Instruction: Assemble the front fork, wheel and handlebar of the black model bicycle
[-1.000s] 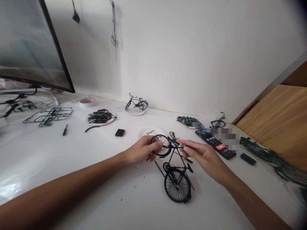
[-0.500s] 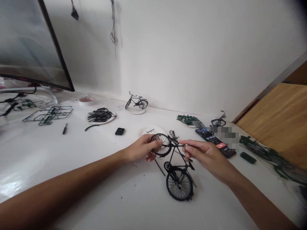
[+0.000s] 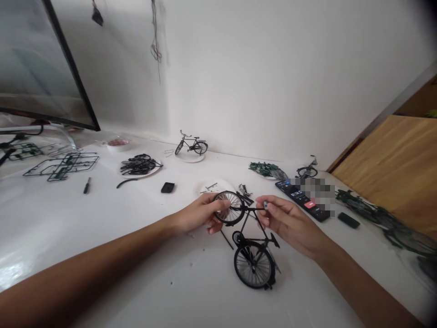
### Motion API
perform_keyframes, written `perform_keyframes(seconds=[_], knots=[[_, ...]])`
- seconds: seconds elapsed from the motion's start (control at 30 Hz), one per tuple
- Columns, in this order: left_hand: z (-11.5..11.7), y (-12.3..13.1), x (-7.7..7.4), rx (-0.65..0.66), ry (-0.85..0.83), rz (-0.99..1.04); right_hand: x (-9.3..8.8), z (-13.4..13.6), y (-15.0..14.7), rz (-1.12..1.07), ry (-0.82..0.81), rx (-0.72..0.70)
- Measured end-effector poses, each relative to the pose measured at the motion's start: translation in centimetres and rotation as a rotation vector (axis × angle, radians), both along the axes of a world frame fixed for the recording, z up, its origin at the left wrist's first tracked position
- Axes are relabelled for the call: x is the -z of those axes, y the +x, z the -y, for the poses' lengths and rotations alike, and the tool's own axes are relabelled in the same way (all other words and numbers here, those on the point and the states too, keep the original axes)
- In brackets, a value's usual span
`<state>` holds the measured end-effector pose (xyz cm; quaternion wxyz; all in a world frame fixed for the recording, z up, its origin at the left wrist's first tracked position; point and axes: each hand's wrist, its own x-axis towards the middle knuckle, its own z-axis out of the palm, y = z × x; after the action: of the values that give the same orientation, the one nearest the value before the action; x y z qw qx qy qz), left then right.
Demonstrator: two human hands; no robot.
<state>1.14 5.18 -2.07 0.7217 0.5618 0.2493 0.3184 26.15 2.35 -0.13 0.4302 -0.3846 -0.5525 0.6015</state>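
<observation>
A black model bicycle stands tilted on the white table, rear wheel down near me. My left hand is closed on its front wheel, thumb and fingers round the rim. My right hand pinches a thin screwdriver whose shaft points left at the fork by the front wheel.
Behind lie a white paper plate, a phone, a finished model bicycle by the wall, a plate of black parts, green part frames, a small screwdriver and a monitor at left. A wooden board stands at right.
The bicycle's rear wheel shifted slightly on the table. My right hand drew nearer the front wheel, its screwdriver tip now at the fork. My left hand kept its hold.
</observation>
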Motion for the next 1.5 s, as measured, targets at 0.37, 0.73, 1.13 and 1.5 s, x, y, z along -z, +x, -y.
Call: perform_keyframes(seconds=[0.37, 0.73, 1.13, 1.5], knots=[[0.1, 0.1, 0.4, -0.004, 0.007, 0.010, 0.5, 0.2, -0.5, -0.061, -0.029, -0.002], [1.1, 0.5, -0.1, 0.097, -0.127, 0.143, 0.4, 0.9, -2.0, -0.194, -0.019, 0.044], [0.6, 0.6, 0.3, -0.130, 0.101, 0.027, 0.8, 0.2, -2.2, -0.042, 0.043, 0.268], [1.4, 0.5, -0.5, -0.083, 0.253, -0.034, 1.2, 0.5, -2.3, 0.096, 0.114, 0.397]])
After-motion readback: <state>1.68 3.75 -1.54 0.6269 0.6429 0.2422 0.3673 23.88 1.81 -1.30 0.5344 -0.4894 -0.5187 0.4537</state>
